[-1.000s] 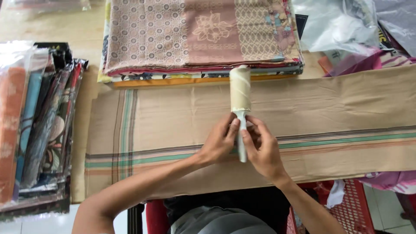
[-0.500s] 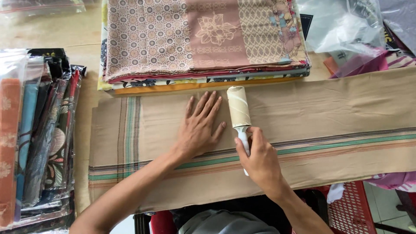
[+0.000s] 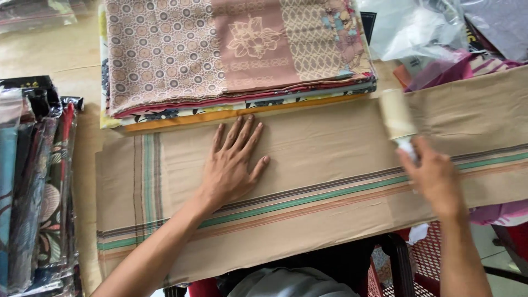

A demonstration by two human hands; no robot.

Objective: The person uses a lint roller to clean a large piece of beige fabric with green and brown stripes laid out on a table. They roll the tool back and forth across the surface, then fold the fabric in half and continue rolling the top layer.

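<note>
A long folded tan cloth [image 3: 330,148] with green and brown stripes lies across the table in front of me. My left hand [image 3: 234,165] rests flat on it, fingers spread, left of the middle. My right hand [image 3: 434,179] grips the pale handle of a lint roller [image 3: 397,116], whose cream roll lies on the cloth toward its right end. The roller and this hand are blurred.
A stack of folded patterned fabrics [image 3: 236,49] lies just beyond the cloth. Cloths wrapped in clear plastic [image 3: 33,181] are piled at the left. Crumpled plastic bags [image 3: 434,33] sit at the back right. A red plastic stool [image 3: 434,258] stands below the table edge.
My left hand let go of the roller and moved left to press flat on the cloth. My right hand carried the roller from the middle of the cloth toward the right.
</note>
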